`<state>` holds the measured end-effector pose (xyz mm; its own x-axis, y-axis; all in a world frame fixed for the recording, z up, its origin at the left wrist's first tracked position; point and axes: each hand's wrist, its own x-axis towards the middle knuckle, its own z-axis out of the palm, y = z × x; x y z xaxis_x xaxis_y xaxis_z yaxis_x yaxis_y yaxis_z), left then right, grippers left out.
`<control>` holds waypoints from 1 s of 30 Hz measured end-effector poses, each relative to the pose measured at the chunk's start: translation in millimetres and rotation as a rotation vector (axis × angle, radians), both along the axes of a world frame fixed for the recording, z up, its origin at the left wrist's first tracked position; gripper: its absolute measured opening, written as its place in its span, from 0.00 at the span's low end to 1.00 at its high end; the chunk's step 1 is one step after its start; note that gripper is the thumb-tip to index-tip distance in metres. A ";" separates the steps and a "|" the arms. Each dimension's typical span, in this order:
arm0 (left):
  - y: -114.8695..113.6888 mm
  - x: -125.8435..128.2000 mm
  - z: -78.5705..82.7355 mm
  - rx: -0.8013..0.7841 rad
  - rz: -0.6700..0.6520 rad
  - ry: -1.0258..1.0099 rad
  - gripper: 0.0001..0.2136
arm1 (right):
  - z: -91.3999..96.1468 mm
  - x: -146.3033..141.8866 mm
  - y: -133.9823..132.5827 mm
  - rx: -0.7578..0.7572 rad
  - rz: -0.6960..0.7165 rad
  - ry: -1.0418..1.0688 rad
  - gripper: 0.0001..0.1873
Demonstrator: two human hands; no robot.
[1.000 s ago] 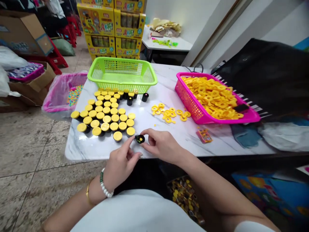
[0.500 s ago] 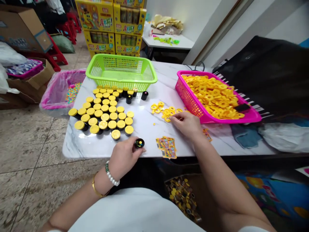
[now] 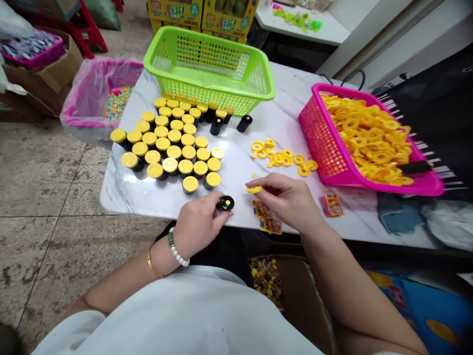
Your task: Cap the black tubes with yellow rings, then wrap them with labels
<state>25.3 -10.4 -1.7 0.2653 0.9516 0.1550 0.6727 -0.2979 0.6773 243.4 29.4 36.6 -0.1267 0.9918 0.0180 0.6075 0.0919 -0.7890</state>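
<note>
My left hand [image 3: 199,222] is closed around a small black cup [image 3: 225,202], its open top facing up with coloured bits inside. My right hand [image 3: 286,199] pinches a yellow ring-shaped lid [image 3: 254,189] between thumb and fingers, a short way right of the cup. Under and beside that hand lies a pile of printed stickers [image 3: 271,225]. Loose yellow rings [image 3: 283,158] are scattered farther back on the table. To the left stand many black cups with yellow lids [image 3: 162,144] in a cluster. Two black cups without lids [image 3: 244,123] stand near the green basket.
A green basket [image 3: 218,91] stands at the back of the white marbled table [image 3: 236,153]. On the right, a pink basket [image 3: 325,153] is heaped with yellow rings. A plastic-lined pink bin [image 3: 83,106] of coloured beads sits left. Below, an open carton [image 3: 295,291] holds yellow parts.
My right hand has picked up a yellow ring from the loose pile and brought it toward me, closer to the cup. The left hand still holds the cup. The view has tilted downward.
</note>
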 end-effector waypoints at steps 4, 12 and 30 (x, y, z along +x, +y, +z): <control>0.0 0.9 -0.2 -0.035 -0.011 -0.004 0.11 | 9.9 -9.8 -3.0 -0.294 0.185 0.259 0.12; 0.5 1.9 1.6 -0.089 -0.049 0.003 0.10 | 8.9 -30.5 -26.5 -0.376 0.100 0.328 0.24; 3.1 0.4 2.0 -0.175 -0.113 -0.007 0.09 | 3.2 -41.9 -18.7 -0.380 -0.064 0.399 0.14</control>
<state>25.6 -7.3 0.3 0.3711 0.9286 -0.0076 0.6365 -0.2484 0.7302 201.4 10.7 39.8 -0.1224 0.9434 -0.3083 0.2493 -0.2715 -0.9296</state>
